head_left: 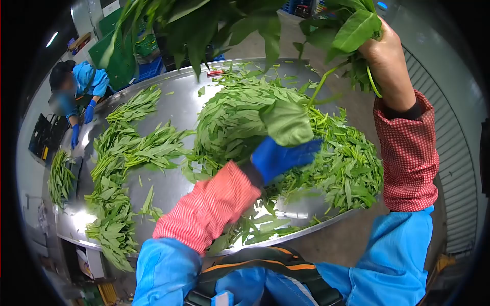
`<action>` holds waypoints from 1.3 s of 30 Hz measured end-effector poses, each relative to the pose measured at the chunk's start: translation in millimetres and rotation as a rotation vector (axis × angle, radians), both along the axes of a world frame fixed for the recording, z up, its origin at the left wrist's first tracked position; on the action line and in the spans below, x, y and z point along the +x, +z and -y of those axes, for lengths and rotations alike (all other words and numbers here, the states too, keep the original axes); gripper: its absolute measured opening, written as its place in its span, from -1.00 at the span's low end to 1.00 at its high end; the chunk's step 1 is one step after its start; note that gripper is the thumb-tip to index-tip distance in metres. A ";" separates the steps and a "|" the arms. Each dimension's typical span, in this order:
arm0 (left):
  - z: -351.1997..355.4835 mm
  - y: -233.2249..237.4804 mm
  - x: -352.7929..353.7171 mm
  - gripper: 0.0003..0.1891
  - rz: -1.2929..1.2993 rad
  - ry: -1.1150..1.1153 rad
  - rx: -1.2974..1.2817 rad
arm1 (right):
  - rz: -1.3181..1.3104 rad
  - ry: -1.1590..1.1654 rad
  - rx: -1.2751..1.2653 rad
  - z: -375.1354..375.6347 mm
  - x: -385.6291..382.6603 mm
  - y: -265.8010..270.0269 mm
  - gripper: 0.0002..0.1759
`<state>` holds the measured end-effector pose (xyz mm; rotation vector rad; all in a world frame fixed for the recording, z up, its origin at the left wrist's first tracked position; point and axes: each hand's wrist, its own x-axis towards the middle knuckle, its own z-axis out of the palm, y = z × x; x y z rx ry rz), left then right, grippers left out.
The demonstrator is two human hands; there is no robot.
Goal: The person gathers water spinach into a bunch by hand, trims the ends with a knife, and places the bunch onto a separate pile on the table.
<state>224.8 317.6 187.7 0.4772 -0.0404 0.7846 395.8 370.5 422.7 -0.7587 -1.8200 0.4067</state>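
My right hand (387, 66), bare and raised at the upper right, is closed around a bunch of long-leaved water spinach (357, 33). Leaves of the bunch spread across the top of the view, and one stem with a broad leaf (288, 123) hangs down from it. In a blue glove, my left hand (283, 159) reaches over the table with fingers stretched out, just below that hanging leaf and slightly blurred. Beneath it lies a big heap of loose greens (229, 115), with more stems and leaves (352, 168) toward the right edge.
The metal table (166, 186) has a raised rim. Laid bunches of greens (115, 204) line its left side. A red-handled tool (215, 73) lies at the far edge. Across the left end, a person in blue (87, 81) leans in with gloved hands. Green crates (115, 51) stand behind.
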 end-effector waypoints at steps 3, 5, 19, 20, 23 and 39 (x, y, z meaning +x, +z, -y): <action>-47.8 33.5 15.6 -0.29 0.203 -0.065 0.021 | 0.030 -0.011 -0.032 31.1 -13.5 4.7 -0.67; -41.8 67.1 15.0 -0.49 -0.122 0.422 0.085 | -0.073 0.203 -0.004 65.2 -34.7 13.2 -0.57; 63.1 19.1 -139.8 -0.73 -1.111 1.389 0.524 | -0.123 0.330 -0.596 48.8 -147.8 -199.4 -0.55; 73.8 -8.8 -147.0 -0.73 -1.066 1.333 0.291 | -0.156 0.385 -0.713 55.1 -161.0 -230.0 -0.53; 104.0 -112.3 -169.0 -0.73 -0.840 1.127 -0.370 | -0.163 0.489 -1.004 81.6 -190.7 -344.8 -0.57; 186.1 -146.6 -192.8 -0.67 -1.478 0.604 -0.181 | -0.423 0.716 -1.959 154.1 -142.4 -426.2 -0.55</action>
